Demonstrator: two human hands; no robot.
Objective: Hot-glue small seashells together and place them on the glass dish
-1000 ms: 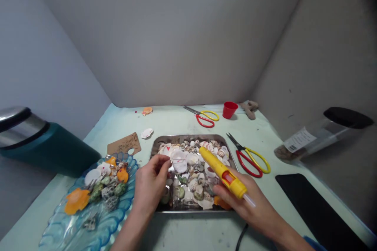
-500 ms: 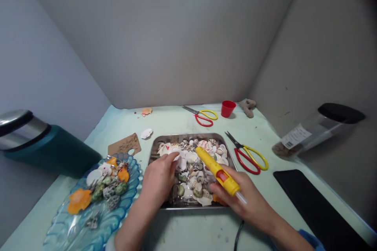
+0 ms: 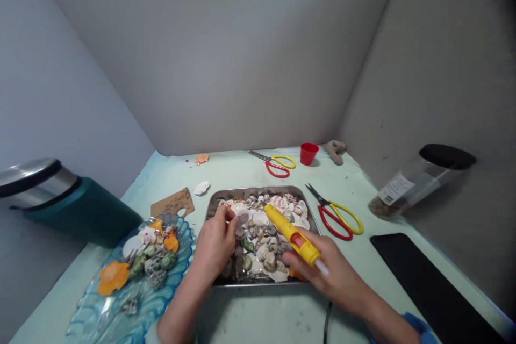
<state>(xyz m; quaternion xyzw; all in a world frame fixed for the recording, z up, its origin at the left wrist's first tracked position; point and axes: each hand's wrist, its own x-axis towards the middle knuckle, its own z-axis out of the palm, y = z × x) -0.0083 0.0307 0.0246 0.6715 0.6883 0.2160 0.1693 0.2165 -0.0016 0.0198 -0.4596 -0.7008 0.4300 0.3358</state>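
A metal tray full of small seashells lies in the middle of the table. My left hand reaches into its left part, fingers pinched among the shells near a pale shell; what it grips is too small to make out. My right hand is closed round a yellow glue gun, whose nozzle points up-left over the shells. A clear glue stick juts from the gun's back end. Its black cord runs off toward the table's front edge.
A blue glass dish with glued shells sits at the left. Two red-and-yellow scissors, a red cup, a cardboard tag, loose shells, a teal flask, a clear jar and a black slab surround the tray.
My left hand dropped from holding a thin piece above the tray into the shells and pinched there. The glue gun hand shifted slightly left and forward.
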